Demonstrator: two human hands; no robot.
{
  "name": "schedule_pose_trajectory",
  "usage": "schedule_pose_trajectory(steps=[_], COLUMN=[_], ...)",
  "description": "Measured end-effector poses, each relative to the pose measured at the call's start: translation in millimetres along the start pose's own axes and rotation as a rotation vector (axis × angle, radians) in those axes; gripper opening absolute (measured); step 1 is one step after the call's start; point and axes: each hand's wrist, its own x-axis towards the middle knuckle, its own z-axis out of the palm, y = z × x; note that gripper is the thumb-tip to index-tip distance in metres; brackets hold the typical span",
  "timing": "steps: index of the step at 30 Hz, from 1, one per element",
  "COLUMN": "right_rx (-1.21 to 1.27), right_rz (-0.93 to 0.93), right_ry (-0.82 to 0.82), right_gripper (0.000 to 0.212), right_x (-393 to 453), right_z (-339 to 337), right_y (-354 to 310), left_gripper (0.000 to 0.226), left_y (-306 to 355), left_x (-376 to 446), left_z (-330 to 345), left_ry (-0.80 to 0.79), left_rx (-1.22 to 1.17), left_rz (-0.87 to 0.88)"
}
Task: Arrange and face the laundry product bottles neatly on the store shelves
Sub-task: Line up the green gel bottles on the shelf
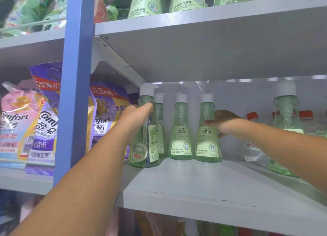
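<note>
Middle shelf (203, 188) of a store bay, viewed from the head camera, with both arms extended toward a row of green laundry-gel bottles. Left hand (136, 119) wrapped around the neck and shoulder of the leftmost bottle (144, 143), thumb side toward the viewer; grip closed on that bottle, fingers mostly hidden behind it. Long axis of this bottle upright, label turned toward 3 o'clock rather than toward the aisle, with a round sticker showing low on its front. Second bottle (160, 127) just behind it, toward 1 o'clock, largely masked. Third bottle (180, 134) and fourth bottle (208, 136) standing upright side by side, labels facing out. Right hand (224, 123) at 3 o'clock of the fourth bottle, thumb against its side, fingers reaching round the back; grip partly hidden, apparently closing on the bottle rather than fully clamped. Fifth green bottle (284, 134) well apart at 3 o'clock, nearer the shelf front, with red-capped clear bottles (253, 134) behind it. Softener refill pouches (44, 122) in the neighbouring bay at 9 o'clock, beyond the blue upright (74, 87). Decisive relation: mis-faced bottle already inside the left grip, so likely next move a twist about its vertical axis until the label faces the aisle, then alignment with the outward-facing pair. Risk judged: knocking the hidden second bottle during the turn.
</note>
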Motion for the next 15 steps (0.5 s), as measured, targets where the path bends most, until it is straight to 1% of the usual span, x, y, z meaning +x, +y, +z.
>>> schedule_pose_trajectory(steps=[2,3,6,8,10,12,15], right_rx=[0.007,0.007,0.031,0.034,0.012,0.001,0.024], right_rz=[0.019,0.027,0.032,0.032,0.029,0.024,0.019], right_ry=[-0.005,-0.007,-0.019,-0.01,-0.002,0.003,0.009], right_gripper=[0.029,0.032,0.032,0.034,0.037,0.036,0.034], right_x=[-0.2,-0.2,-2.0,-1.4,-0.1,0.1,-1.6], right_z=[0.6,0.8,0.9,2.1,3.4,4.6,3.8], right_y=[1.8,2.8,3.2,5.0,6.7,7.8,8.3], left_gripper=[0.018,0.014,0.033,0.045,0.05,0.045,0.021], left_y=[-0.5,-2.1,-3.9,-2.6,-1.3,-2.0,-0.2], left_x=[0.2,0.8,-2.6,-3.9,-6.6,-5.2,-3.2], left_z=[-1.5,-1.4,0.3,1.2,-0.8,-4.2,-7.5], left_ry=[0.009,0.01,0.016,0.023,0.016,0.03,0.018], left_rx=[0.036,0.04,0.065,0.09,0.079,0.047,0.044], left_rz=[0.045,0.065,0.097,0.064,0.003,-0.028,-0.006])
